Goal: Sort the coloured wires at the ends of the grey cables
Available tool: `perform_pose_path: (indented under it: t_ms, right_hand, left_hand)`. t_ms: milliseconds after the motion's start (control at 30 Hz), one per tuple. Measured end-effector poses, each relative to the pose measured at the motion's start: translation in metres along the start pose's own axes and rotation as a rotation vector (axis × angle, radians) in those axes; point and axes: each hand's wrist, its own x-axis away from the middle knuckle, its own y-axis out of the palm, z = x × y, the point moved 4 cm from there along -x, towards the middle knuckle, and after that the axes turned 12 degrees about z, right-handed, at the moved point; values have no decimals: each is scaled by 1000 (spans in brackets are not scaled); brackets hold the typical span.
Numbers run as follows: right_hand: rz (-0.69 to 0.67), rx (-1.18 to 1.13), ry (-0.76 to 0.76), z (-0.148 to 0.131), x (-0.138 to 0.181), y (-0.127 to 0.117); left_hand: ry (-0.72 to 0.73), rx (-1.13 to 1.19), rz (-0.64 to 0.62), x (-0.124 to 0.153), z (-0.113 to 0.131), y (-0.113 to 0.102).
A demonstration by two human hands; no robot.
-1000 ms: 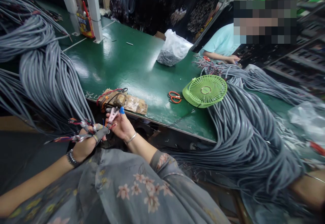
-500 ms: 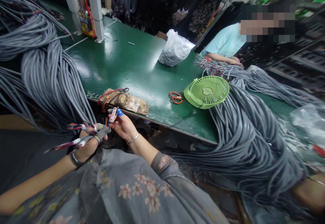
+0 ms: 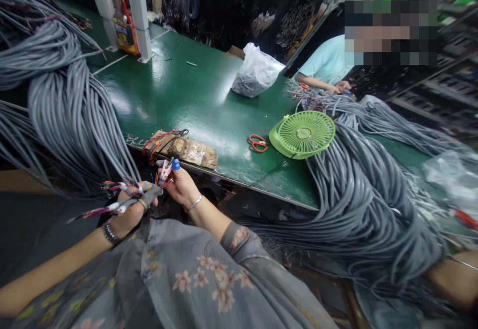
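My left hand (image 3: 130,214), with grey wraps on its fingers, is closed around several grey cables (image 3: 129,203) whose stripped ends fan out in coloured wires (image 3: 97,212). A few thin orange, blue and red wires (image 3: 156,178) stick up between the two hands. In my right hand (image 3: 182,187) I pinch a small pale pink clip-like tool (image 3: 165,170) beside those wires; its exact kind is unclear. A blue cover (image 3: 176,164) sits on the right thumb. Both hands are close together in front of the table edge, and some fingers are hidden.
On the green table (image 3: 209,95) lie a taped cardboard block (image 3: 194,153), orange-handled scissors (image 3: 258,143), a green fan (image 3: 304,134) and a plastic bag (image 3: 256,72). Thick cable bundles hang at left (image 3: 74,105) and right (image 3: 358,189). A person (image 3: 324,60) works across the table.
The pink tool has turned slightly in my right hand, and its two arms now show apart. My left hand keeps its hold. The other person's hands have shifted left, and the view moved slightly.
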Motion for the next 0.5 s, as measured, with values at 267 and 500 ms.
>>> perform_pose_path:
  t_ms: [267, 500]
  right_hand:
    - [55, -101, 6, -1, 0, 5]
    - [87, -167, 104, -1, 5, 7]
  left_hand:
    - [75, -94, -17, -3, -3, -1]
    - [57, -44, 8, -2, -7, -1]
